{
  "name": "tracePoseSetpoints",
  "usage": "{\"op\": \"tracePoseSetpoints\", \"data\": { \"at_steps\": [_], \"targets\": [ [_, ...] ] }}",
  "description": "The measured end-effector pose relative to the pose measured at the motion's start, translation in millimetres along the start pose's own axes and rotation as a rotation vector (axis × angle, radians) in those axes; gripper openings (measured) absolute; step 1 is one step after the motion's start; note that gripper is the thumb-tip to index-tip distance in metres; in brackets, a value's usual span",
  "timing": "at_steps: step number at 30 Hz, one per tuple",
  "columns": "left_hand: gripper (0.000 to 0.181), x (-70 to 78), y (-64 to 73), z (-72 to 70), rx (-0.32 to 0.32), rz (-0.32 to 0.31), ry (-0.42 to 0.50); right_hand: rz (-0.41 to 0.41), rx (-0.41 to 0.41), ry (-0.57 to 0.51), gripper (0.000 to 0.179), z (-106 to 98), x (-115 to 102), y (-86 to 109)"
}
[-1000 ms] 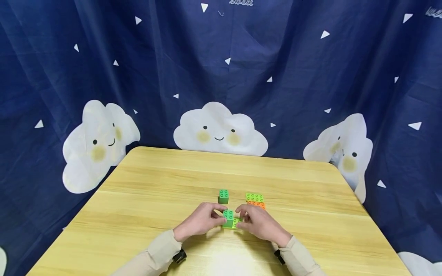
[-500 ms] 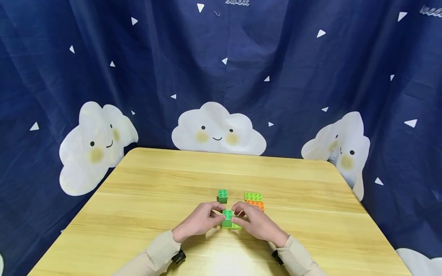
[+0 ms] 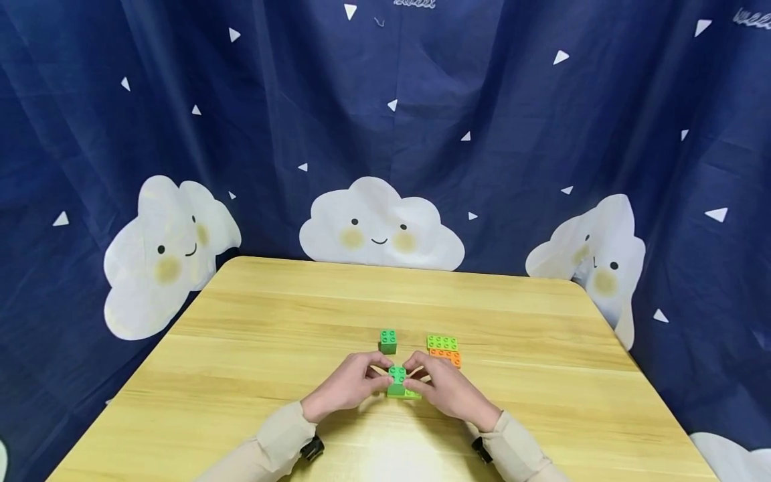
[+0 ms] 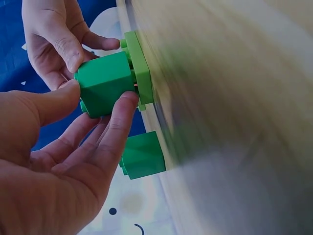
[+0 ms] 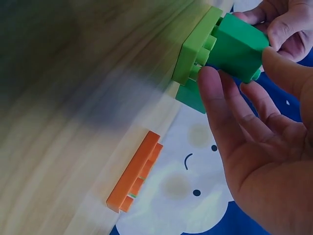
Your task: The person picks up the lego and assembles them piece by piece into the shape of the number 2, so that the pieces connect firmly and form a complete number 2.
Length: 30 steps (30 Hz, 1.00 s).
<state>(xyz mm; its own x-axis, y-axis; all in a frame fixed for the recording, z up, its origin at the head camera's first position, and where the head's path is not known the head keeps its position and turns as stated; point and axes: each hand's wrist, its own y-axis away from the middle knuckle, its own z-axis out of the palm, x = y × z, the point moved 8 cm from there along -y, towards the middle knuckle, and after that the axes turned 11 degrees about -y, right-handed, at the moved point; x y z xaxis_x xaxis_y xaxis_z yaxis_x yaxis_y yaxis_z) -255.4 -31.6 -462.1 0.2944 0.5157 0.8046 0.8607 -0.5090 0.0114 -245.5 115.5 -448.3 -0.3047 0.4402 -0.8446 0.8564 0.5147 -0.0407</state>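
Observation:
In the head view a green toy building block (image 3: 397, 379) with studs on top stands over the left end of a flat lime brick (image 3: 413, 394) on the table. My left hand (image 3: 348, 384) pinches the block from the left, thumb near its studded end and a finger low on its side. From the right, my right hand (image 3: 450, 389) holds it too, its thumb at the block's upper edge and fingers beside the lower edge. Both wrist views show some lime studs (image 5: 202, 55) along the seam between block (image 5: 239, 46) and brick (image 4: 142, 68).
A second green block (image 3: 388, 342) stands behind the hands. To its right lie a flat lime brick (image 3: 442, 343) and a flat orange brick (image 3: 447, 357), side by side. The wooden table (image 3: 253, 348) ends at a dark blue curtain (image 3: 385, 87) with cloud prints.
My right hand has come in leftward from the lime brick's free end to the green block. My left hand keeps its hold. The whole head view has shifted slightly.

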Motion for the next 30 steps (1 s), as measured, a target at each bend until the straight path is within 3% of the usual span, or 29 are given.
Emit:
{"op": "tracePoseSetpoints", "data": {
  "at_steps": [30],
  "targets": [
    [0.027,0.8,1.5,2.1,0.003,0.007,0.009,-0.026,0.01,-0.003,0.014,1.2,-4.5,-0.1]
  ]
}}
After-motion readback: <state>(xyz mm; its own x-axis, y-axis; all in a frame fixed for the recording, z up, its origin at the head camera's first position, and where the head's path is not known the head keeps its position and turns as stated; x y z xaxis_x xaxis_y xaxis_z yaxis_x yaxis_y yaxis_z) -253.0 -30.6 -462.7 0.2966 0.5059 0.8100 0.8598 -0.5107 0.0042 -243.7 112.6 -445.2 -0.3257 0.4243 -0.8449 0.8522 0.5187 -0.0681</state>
